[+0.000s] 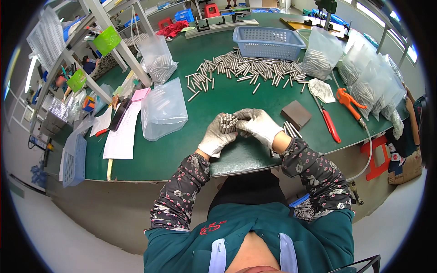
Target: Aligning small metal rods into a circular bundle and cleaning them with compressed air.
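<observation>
A tight bundle of short steel pins [228, 122] stands upright between my two gloved hands, over the near part of the green table. My left hand [215, 138], in a white glove, wraps round its left and near side. My right hand [260, 126], gloved too, has its bent fingers pressed against the bundle's right side; its fingertips are partly hidden. Beside my right wrist lie a few loose steel pins [292, 130] and a brown block [296, 114]. Farther off spreads a large heap of the same pins [248, 67].
A blue basket [269, 44] stands behind the heap. To the right are red-handled pliers [331, 125], a crumpled white cloth [321, 90], an orange air gun [350, 102] with its hose, and filled plastic bags [364, 84]. Papers [122, 136] and a plastic bag [164, 110] lie left.
</observation>
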`<state>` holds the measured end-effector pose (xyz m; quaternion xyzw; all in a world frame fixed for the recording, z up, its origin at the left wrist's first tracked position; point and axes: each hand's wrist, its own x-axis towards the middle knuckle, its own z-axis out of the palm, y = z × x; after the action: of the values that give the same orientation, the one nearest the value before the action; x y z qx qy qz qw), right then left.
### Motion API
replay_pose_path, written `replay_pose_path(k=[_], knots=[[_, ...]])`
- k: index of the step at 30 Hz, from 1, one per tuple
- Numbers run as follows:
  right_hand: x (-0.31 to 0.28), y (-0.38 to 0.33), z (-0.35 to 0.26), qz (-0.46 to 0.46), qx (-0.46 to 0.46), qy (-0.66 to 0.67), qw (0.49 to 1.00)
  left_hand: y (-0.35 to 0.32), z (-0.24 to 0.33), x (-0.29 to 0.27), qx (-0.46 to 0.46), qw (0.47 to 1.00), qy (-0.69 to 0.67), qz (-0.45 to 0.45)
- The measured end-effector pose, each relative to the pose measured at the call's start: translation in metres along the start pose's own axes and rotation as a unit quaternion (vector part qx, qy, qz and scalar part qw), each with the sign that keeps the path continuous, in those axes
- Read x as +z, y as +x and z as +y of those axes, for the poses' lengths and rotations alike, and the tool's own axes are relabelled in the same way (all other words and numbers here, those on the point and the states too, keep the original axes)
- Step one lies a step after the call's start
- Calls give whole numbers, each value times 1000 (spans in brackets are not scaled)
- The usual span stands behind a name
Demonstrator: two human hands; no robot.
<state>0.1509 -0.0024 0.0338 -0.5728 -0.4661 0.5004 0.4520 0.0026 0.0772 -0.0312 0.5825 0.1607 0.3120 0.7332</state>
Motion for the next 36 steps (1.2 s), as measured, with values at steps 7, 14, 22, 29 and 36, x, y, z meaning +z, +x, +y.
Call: replay_pose_path(k=[7,14,22,29,36], knots=[[1,-3,0,5,-1,1,1000,-1,-4,0,2,1000,-12,6],[3,-9,-2,19,-17,-20,999,0,-7,2,20,999,14,29],[1,-9,8,33,-44,-69,996,-2,-11,-2,21,999,34,6],[1,-8,13,50,-88,-137,985,-2,-10,0,34,998,45,6],[4,-11,13,66,-116,-186,973,-2,-11,-1,71,992,106,17]])
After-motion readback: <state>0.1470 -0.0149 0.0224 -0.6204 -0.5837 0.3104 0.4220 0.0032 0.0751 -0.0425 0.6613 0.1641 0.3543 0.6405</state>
